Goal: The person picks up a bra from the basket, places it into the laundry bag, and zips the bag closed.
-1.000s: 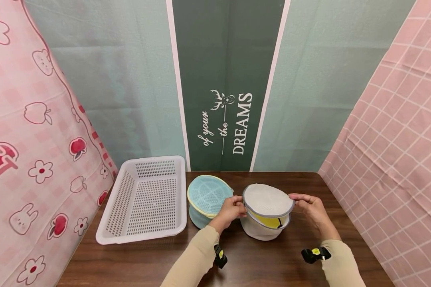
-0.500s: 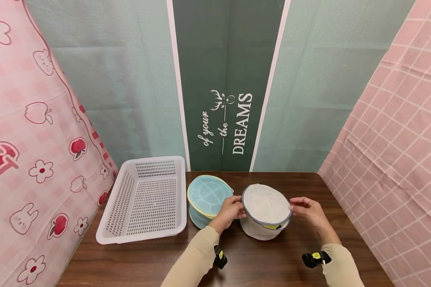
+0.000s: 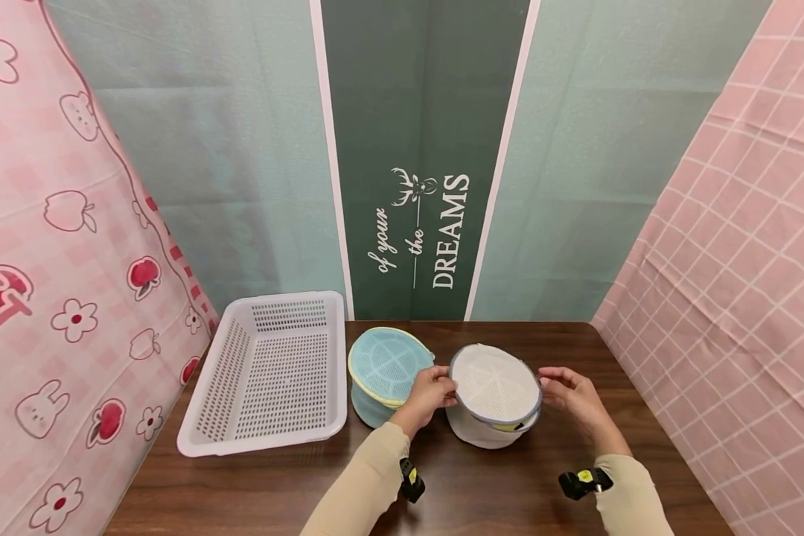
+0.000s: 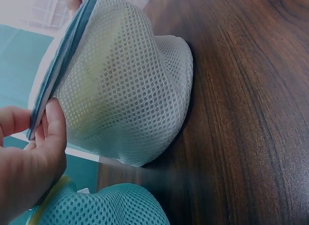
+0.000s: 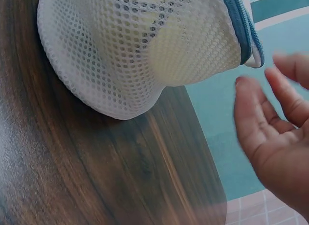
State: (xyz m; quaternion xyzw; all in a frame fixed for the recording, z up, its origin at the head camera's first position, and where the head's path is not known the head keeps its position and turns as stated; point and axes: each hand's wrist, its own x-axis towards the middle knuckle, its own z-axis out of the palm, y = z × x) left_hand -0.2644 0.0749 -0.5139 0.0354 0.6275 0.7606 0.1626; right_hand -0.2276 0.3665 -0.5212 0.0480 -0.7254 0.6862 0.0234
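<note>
A white mesh laundry bag (image 3: 496,383) with a grey-blue zip rim stands on the table, its round lid lying over the top. A bit of yellow shows in a narrow gap at its front, and something pale yellow shows through the mesh (image 4: 120,80). My left hand (image 3: 426,394) pinches the zip rim at the bag's left side between thumb and fingers. Beside the rim's right side is my right hand (image 3: 576,394). In the right wrist view its loosely bent fingers (image 5: 251,104) are just apart from the zip end (image 5: 256,58).
To the left of the white bag stands a blue mesh laundry bag (image 3: 390,365) with yellow trim, close by my left hand. A white plastic basket (image 3: 338,372) with slotted walls sits farther left on the dark wooden table (image 3: 482,491). Fabric curtains hang behind and at both sides.
The white bag's lid has come down over the opening, hiding most of the yellow inside. My right hand has let go of the rim. My left hand keeps its hold.
</note>
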